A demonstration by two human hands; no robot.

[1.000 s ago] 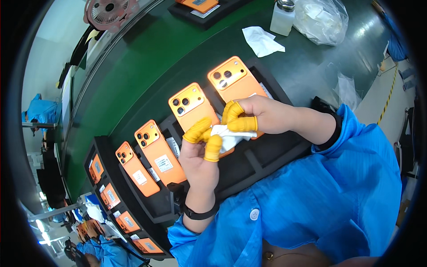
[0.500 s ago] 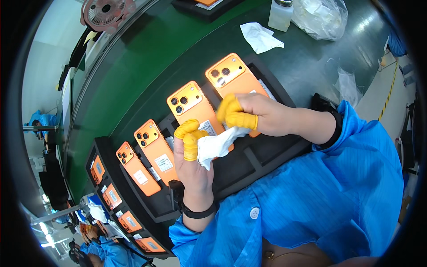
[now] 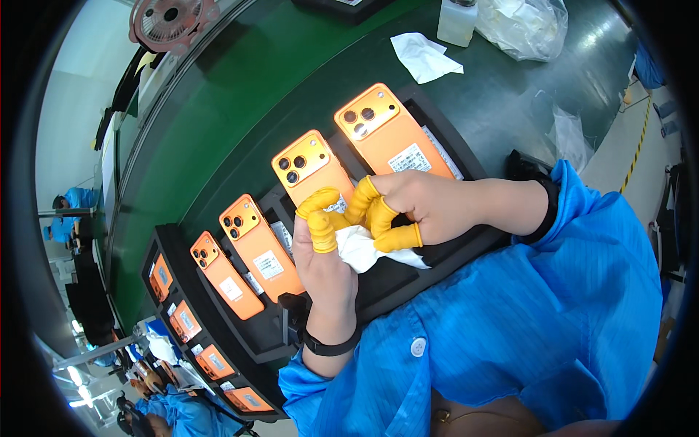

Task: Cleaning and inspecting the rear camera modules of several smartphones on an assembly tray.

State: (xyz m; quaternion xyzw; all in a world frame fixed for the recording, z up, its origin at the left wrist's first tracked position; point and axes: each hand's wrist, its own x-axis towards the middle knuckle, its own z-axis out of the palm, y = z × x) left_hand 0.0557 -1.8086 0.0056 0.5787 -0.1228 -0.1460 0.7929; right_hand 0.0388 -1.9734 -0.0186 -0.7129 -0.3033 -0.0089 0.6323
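Yellow finger cots cover fingertips on both of my hands. Between them, over the black tray [image 3: 466,149], is a crumpled white wiping cloth [image 3: 360,251]. My left hand [image 3: 325,255] pinches the cloth's left side, and my right hand [image 3: 415,207] has curled fingers on its right part. Behind the hands lie orange phones, backs up with three-lens cameras: one phone [image 3: 375,131] at the far right, with a white label, and another phone [image 3: 309,167] partly hidden by my fingers. Left of my left hand are a third phone [image 3: 258,244] and a fourth phone [image 3: 226,277].
A second black tray [image 3: 218,320] with several orange phones stands at the left. Beyond the phones are a white wipe [image 3: 426,58], a clear bottle [image 3: 456,22] and a plastic bag [image 3: 524,25]. A pink fan [image 3: 171,22] stands far left. A person in blue [image 3: 182,411] sits lower left.
My right hand has come down and nearer, uncovering the label on the far-right phone. My left hand has shifted slightly right. The cloth is bunched differently between them.
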